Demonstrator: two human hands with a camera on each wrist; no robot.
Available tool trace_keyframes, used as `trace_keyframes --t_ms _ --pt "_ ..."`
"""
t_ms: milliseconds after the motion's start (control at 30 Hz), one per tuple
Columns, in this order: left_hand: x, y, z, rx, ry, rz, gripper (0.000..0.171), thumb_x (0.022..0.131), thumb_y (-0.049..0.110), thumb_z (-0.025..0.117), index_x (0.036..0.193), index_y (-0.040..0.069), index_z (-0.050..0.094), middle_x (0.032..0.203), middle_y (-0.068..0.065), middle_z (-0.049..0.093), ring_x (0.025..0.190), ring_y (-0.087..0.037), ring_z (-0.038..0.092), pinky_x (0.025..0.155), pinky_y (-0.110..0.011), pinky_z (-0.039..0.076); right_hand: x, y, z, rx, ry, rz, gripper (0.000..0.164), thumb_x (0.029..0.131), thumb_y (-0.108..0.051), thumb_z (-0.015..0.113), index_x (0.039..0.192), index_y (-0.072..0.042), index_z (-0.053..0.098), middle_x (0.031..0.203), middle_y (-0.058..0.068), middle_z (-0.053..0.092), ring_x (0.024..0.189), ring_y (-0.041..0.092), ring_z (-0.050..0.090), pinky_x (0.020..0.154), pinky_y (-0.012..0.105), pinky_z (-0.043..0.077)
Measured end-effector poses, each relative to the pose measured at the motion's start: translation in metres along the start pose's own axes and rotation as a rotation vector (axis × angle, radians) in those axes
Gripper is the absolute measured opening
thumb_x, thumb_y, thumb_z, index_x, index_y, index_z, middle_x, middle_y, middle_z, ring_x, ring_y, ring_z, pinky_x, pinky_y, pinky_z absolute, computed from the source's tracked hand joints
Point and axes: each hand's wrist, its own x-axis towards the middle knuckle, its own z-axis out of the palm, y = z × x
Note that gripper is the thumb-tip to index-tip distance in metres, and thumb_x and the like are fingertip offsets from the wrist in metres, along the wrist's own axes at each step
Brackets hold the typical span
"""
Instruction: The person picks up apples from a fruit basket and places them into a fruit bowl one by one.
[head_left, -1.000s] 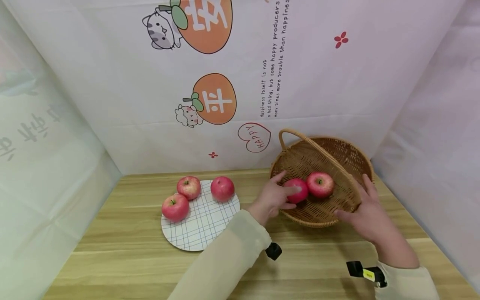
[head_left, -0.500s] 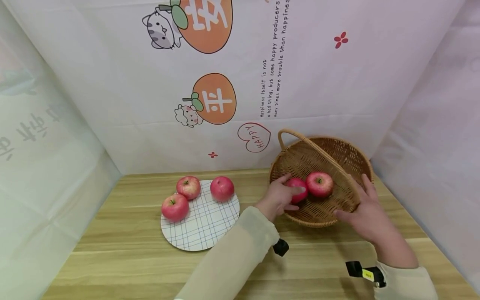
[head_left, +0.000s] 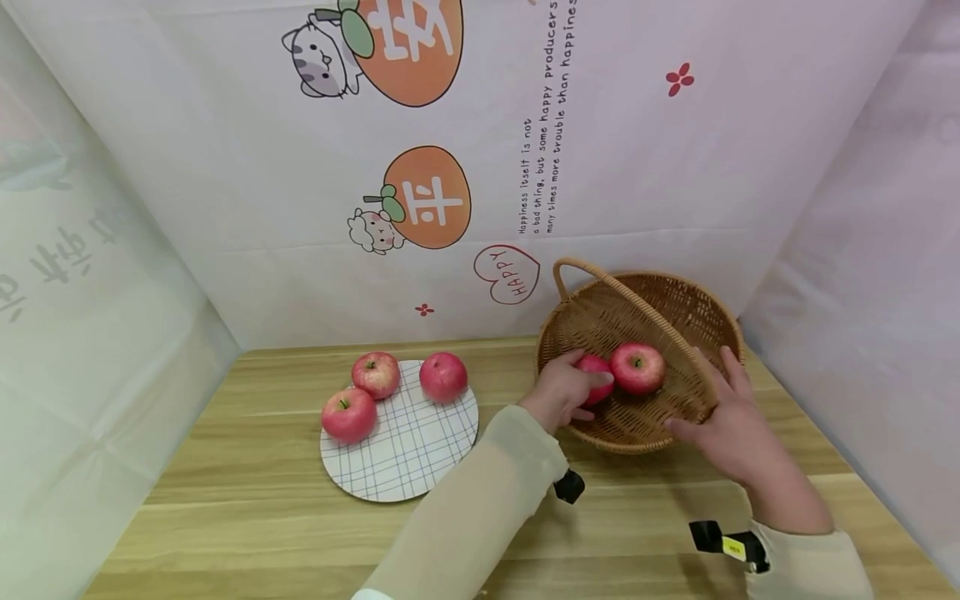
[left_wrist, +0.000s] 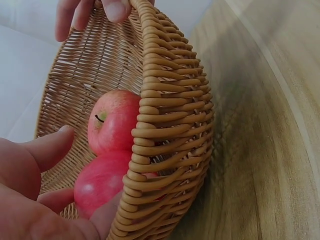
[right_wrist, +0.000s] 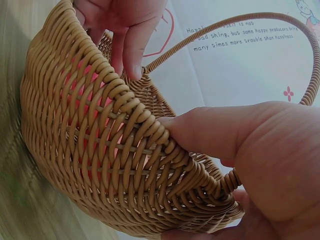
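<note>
1. Basket (head_left: 686,308), woven wicker with an arched handle (head_left: 637,297), sits on the right of the wood-grain table (head_left: 225,517).
2. Two apples in it. The left apple (left_wrist: 100,182) is the one being worked, and it touches the right apple (head_left: 637,367). On my left wrist feed the near rim hides part of both.
3. Left hand (head_left: 558,392): fingers spread loosely around that left apple, with a gap showing on one side. No firm hold that I can see, and I can't tell how hard anything presses.
4. Right hand (head_left: 731,429): gripping the rim near right, by the handle's foot, thumb over the edge. Looks like a decent anchor to me.
5. My tips: brace the rim, get fingers on opposite sides of the fruit before loading it, and go gently so its neighbour doesn't roll. I'd mind the knuckles on the near rim and pass left of the handle.
6. Far left, three more apples (head_left: 348,415) share a round checked mat (head_left: 416,458), well apart from the hands.
</note>
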Motion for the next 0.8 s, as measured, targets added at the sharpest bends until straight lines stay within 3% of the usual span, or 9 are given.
trace_keyframes --t_ms 300,533,700,800 --pt "0.003 0.001 0.006 0.092 0.026 -0.011 0.053 0.088 0.009 0.078 0.136 0.021 0.062 0.123 -0.009 0.058 0.102 -0.033 0.059 0.08 -0.059 0.055 -0.001 -0.003 -0.001 -0.005 -0.019 0.024 0.108 0.083 -0.019 0.081 0.161 -0.013 0.007 0.161 0.021 -0.02 0.135 0.066 0.009 0.092 0.079 0.03" --pt "0.005 -0.004 0.009 0.133 0.006 -0.013 0.025 0.088 0.011 0.078 0.11 0.023 0.075 0.106 -0.003 0.062 0.094 -0.027 0.061 0.079 -0.053 0.056 -0.001 -0.003 -0.002 -0.004 -0.026 0.032 0.108 0.083 -0.022 0.081 0.161 -0.013 0.008 0.161 0.019 -0.021 0.134 0.066 0.01 0.093 0.079 0.029" --pt "0.002 -0.007 0.01 0.273 -0.007 0.01 0.004 0.085 0.018 0.081 0.087 0.02 0.079 0.091 0.007 0.064 0.082 -0.017 0.06 0.075 -0.044 0.056 -0.001 -0.002 -0.001 0.001 -0.022 0.021 0.108 0.082 -0.02 0.082 0.161 -0.011 0.009 0.161 0.021 -0.02 0.134 0.066 0.009 0.093 0.079 0.029" --pt "0.001 -0.008 0.011 0.368 -0.019 0.047 0.007 0.084 0.015 0.082 0.083 0.021 0.08 0.085 0.011 0.065 0.077 -0.013 0.055 0.07 -0.037 0.052 -0.001 -0.002 -0.001 0.0 -0.016 0.015 0.107 0.082 -0.018 0.082 0.161 -0.01 0.01 0.161 0.021 -0.02 0.134 0.066 0.01 0.093 0.079 0.03"
